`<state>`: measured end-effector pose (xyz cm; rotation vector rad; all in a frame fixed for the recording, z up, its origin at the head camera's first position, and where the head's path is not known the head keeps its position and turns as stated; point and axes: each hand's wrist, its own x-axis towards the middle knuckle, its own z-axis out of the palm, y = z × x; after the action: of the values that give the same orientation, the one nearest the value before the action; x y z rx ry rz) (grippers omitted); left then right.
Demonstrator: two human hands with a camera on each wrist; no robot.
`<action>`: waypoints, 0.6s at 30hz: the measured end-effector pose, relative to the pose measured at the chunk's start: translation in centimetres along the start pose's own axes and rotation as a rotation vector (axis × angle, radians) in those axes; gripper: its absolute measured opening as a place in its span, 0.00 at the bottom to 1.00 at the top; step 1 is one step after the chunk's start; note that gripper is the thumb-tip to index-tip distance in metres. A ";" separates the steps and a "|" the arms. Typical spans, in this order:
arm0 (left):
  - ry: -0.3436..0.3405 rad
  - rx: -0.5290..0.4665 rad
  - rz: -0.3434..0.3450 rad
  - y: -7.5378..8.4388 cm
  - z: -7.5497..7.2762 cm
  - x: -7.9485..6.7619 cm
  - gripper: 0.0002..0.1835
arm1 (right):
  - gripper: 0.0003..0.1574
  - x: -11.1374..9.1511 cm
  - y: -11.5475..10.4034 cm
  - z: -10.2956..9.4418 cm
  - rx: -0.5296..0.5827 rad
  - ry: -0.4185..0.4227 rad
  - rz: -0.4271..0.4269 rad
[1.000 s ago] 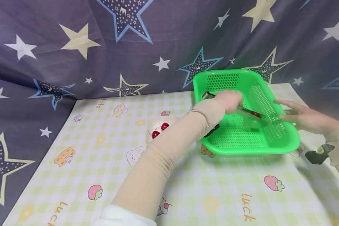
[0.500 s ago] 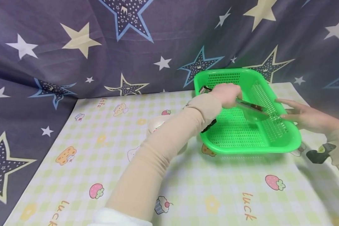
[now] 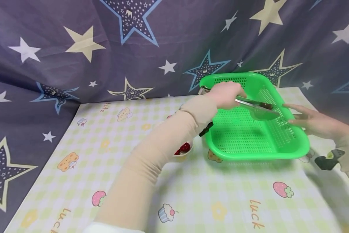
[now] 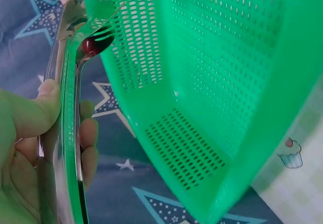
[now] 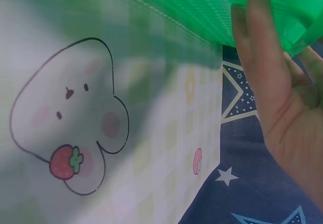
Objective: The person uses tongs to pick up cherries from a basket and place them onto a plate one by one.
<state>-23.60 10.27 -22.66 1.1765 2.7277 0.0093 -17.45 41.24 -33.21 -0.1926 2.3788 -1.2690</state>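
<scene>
My left hand (image 3: 225,94) grips metal serving tongs (image 4: 63,148) over the green plastic basket (image 3: 241,156). Between the spoon-like and fork-like ends of the tongs sits a dark red cherry (image 4: 90,45), seen best in the left wrist view. At the basket's right wall, my right hand (image 3: 318,121) touches the outside with its fingers extended. A pale bowl (image 3: 190,152) lies left of the basket, mostly hidden under my left forearm. Red cherries (image 3: 185,148) show at its near side. No cherry can be seen on the visible basket floor.
The table has a green-and-white checked cloth (image 3: 218,191) printed with cartoon figures. Behind it hangs a dark curtain (image 3: 151,61) with stars, close to the basket's far rim. A black wrist strap (image 3: 205,129) shows below my left cuff.
My left hand has moved left and slightly up with the tongs, whose tips have risen toward the basket's right rim. My left forearm has shifted left over the bowl. The right hand stays put.
</scene>
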 end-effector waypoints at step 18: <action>0.161 -0.186 -0.056 -5.1 -0.5 -5.9 0.22 | 0.47 0.1 0.1 -0.1 -0.042 0.003 0.008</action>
<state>-23.37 2.51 -21.65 1.0916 2.8212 0.3579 -17.60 41.32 -33.26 -0.1935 2.4076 -1.2176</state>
